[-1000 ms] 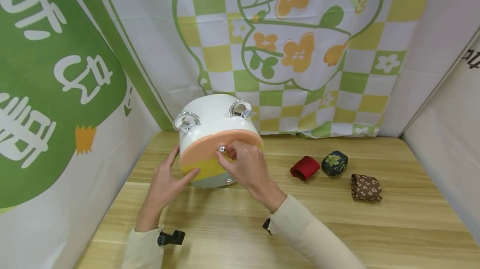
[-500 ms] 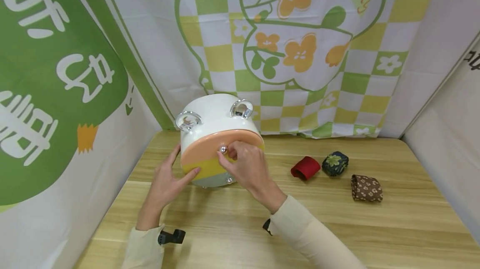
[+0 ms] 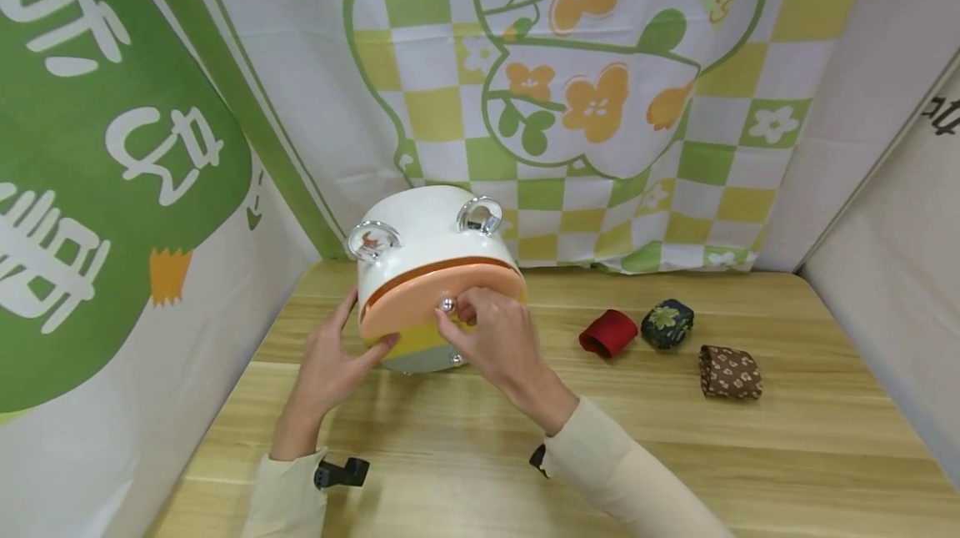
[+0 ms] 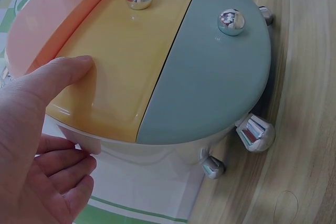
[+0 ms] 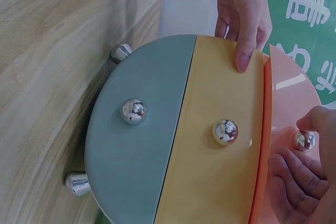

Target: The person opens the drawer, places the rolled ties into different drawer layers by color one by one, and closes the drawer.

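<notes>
Near the desk's (image 3: 450, 463) back edge, opening has just been started: peach drawer (image 3: 401, 300) ajar, silver knob (image 3: 447, 304) pinched by right hand (image 3: 498, 338), cabinet (image 3: 427, 225) gripped by left hand (image 3: 333, 367)

Peach drawer (image 3: 414, 299) now ajar, perhaps slightly

We record bright, diffuse light in the head view, with pale sheen on the near part of the rectangular light-wood table (image 3: 420, 480) and soft shadow below the round, glossy white case (image 3: 427, 225). We find both wrist views dimmer and greyer. In the right one, glare streaks the curved, glossy peach panel (image 5: 289, 82); in the left, the person's left hand (image 4: 21, 129) shades the broad, glossy yellow panel (image 4: 126, 72).
</notes>
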Demonstrator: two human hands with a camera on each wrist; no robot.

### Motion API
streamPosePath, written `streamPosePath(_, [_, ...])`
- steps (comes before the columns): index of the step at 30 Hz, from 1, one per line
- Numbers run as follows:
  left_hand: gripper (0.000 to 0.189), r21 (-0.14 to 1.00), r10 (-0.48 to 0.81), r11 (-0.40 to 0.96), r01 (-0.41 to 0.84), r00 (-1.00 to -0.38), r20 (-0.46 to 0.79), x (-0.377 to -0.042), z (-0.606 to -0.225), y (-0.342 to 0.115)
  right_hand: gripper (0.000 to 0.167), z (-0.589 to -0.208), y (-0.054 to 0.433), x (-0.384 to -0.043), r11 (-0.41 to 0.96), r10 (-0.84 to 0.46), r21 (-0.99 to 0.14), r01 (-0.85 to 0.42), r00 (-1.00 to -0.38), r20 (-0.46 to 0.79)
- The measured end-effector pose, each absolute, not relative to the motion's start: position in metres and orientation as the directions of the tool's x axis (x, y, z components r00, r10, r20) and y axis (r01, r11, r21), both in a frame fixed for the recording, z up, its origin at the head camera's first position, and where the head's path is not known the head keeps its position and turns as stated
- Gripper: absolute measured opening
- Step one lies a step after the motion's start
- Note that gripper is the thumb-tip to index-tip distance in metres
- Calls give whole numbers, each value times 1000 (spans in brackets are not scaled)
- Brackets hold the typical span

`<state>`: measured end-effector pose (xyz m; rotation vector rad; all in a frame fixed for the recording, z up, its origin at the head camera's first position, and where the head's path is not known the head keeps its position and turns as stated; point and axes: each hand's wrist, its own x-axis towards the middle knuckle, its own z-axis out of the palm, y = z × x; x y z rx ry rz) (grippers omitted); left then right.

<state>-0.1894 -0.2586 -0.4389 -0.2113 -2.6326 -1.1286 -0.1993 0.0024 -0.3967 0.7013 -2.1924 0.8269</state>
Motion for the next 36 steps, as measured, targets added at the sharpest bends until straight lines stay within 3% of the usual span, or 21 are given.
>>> streamPosePath(25, [99,675,47,686,273,-942,333,-188,-437,-260,20,-399,13,-176,666,-255,-290,-687,-575,777])
streamPosePath(36, [100,702,37,674,229,-960,278,-187,-434,-260,23,-398,18,-164,650,-261,-298,-699,-573,777])
